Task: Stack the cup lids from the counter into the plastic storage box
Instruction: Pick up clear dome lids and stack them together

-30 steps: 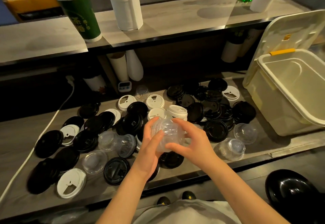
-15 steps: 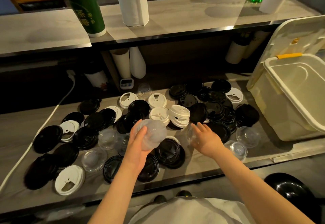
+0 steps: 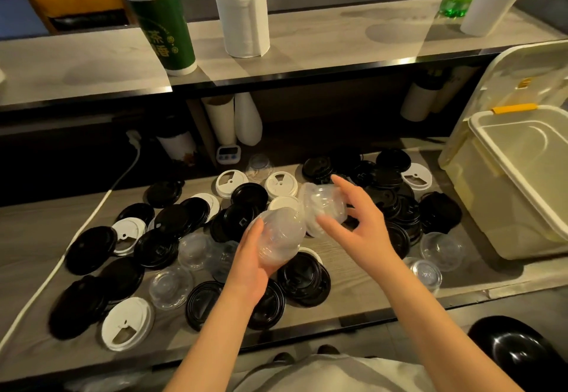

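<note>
Box [image 3: 519, 195] at bench [image 3: 353, 271] right end, open, seen empty: nothing stacked yet. Clear domes [image 3: 278, 239] cupped in left hand [image 3: 250, 264], fingers curled round. Second dome [image 3: 324, 207] pinched by right hand [image 3: 364, 225]. Black lids [image 3: 302, 278], white lids [image 3: 127, 324] left scattered. Judged early.

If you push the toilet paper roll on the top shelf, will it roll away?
Probably not at first: the paper roll stands upright on its flat end on the upper counter, so a gentle push would likely slide it. It looks light and soft, so a harder shove near the top could tip it. Lying on its side, it would probably roll.
</note>
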{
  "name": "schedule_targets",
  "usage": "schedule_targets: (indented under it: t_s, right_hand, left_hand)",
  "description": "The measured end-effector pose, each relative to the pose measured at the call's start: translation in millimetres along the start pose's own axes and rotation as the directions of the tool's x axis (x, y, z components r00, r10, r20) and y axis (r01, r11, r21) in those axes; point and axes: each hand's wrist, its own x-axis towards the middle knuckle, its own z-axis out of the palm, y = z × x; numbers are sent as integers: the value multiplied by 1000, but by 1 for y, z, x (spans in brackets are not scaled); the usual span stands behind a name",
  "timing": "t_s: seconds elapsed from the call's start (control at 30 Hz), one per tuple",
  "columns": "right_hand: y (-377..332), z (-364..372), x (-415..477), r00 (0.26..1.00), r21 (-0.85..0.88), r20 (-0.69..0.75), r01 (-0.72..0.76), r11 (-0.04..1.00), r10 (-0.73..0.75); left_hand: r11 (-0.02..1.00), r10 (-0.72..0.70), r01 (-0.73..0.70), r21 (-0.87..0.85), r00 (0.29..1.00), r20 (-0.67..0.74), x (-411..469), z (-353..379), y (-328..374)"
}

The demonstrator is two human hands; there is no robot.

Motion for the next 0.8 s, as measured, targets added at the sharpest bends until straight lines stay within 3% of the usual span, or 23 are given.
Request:
schedule_targets:
  t_s: [0.07,0.2,0.47,0.6,0.8]
  right_hand:
    - [-14,9,-3,995,-3,87,43,999,-42]
    - [-19,27,-10,966,-223,244,147,964,-91]
    - [-28,22,-7,975,-332,161,197,922,-151]
    - [-32,-10,-1,982,-258,104,179,949,-157]
    - [-14,-73,6,989,-169,130,94,981,-72]
  left_hand:
    - [999,-35,35,-11,999,7,0,3,0]
    - [999,-52,53,0,998,46,-3,2,3]
    - [977,92,-128,172,975,203,-1,12,19]
    - [993,42,-74,92,950,308,-3,50,23]
    - [997,-44,16,79,925,377,6,119,18]
